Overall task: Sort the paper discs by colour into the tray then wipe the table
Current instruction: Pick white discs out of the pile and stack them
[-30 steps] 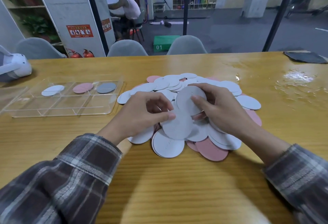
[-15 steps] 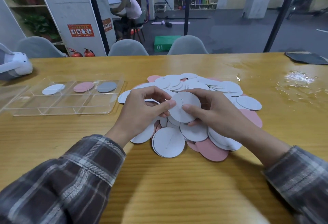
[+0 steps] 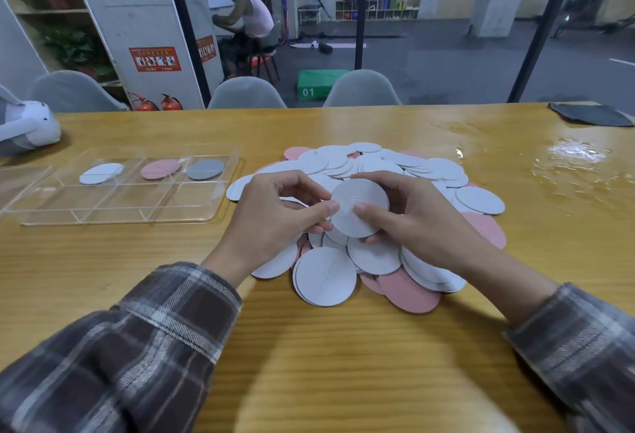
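A heap of white and pink paper discs (image 3: 426,171) lies in the middle of the wooden table (image 3: 309,346). Above it both hands hold one white disc (image 3: 357,199). My left hand (image 3: 275,219) pinches its left edge with thumb and fingers. My right hand (image 3: 415,219) grips its right side, thumb on its face. A clear divided tray (image 3: 113,202) sits to the left. In its far compartments lie a white disc (image 3: 101,173), a pink disc (image 3: 160,169) and a grey disc (image 3: 205,169), one in each.
A dark grey cloth (image 3: 591,115) lies at the table's far right corner, with a wet patch (image 3: 574,152) in front of it. A white headset (image 3: 27,128) rests at the far left. Grey chairs (image 3: 247,94) stand behind the table.
The two hands have drawn together over the heap. Two white discs held apart a second ago now sit as one disc face between both hands.
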`<state>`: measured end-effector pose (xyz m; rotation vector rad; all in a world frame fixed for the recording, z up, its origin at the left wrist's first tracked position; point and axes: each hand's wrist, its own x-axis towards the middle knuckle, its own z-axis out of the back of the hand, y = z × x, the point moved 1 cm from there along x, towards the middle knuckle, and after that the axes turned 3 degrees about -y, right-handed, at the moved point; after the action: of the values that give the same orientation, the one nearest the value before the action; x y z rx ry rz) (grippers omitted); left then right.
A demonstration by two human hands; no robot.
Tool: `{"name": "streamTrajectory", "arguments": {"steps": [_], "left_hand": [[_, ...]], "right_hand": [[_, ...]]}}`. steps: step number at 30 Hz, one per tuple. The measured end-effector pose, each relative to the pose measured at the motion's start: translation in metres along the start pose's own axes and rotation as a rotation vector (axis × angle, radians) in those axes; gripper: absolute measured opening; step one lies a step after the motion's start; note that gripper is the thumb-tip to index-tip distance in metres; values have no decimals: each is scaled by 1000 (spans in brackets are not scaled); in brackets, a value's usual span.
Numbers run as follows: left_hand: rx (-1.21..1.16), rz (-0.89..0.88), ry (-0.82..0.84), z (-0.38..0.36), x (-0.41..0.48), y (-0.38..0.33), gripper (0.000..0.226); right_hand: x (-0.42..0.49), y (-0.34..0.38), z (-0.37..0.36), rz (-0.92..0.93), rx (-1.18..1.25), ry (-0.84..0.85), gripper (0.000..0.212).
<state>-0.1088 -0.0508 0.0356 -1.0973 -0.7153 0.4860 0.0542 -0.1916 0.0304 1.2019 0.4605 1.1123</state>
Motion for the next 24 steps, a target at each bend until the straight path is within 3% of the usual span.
{"name": "streamTrajectory", "arguments": {"steps": [2,6,8,24], "left_hand": [[104,-33,56,4,1,-1,19],[429,-56,363,11,-3,-1,27],[487,-52,433,12,-5,0,34],[318,-111,377,18,2,-1,19]], "right_hand": [[1,-2,1,5,-50,-30,23],[2,-3,5,14,-131,-93,17],[1,-1,5,17,-137,-99,17],[0,-1,5,23,-107,-66,27]]}}
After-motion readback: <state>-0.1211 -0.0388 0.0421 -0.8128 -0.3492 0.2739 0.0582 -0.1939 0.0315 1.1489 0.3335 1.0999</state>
